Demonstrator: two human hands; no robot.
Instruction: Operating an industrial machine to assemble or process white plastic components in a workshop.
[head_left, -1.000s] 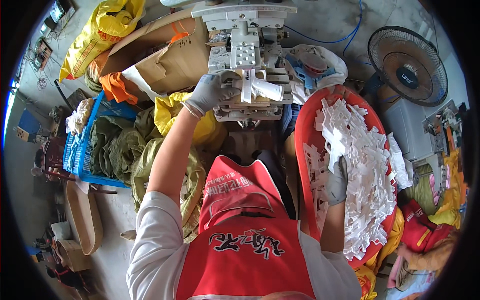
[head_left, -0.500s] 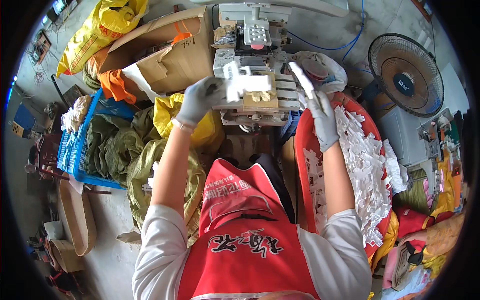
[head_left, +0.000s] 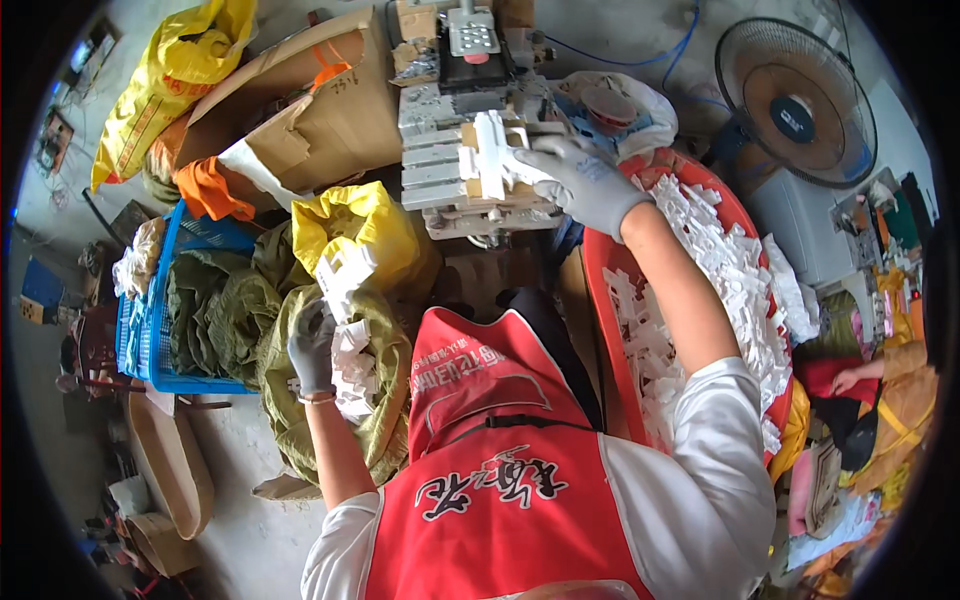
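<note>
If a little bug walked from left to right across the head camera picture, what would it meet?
Blue plastic basket → grey-gloved left hand → white plastic piece on the grey metal machine → grey-gloved right hand → red plastic tub → round black fan.

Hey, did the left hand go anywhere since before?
Yes. The left hand moved away from the machine, left and lower in the picture, over to the open green sack.

From afar, I saw a round black fan (head_left: 795,118), a pale cabinet-like box (head_left: 800,250) just beside it, mottled grey floor (head_left: 232,440) well to the fan's left under dull light, and a blue cable (head_left: 688,40) trailing nearer on that side.
</note>
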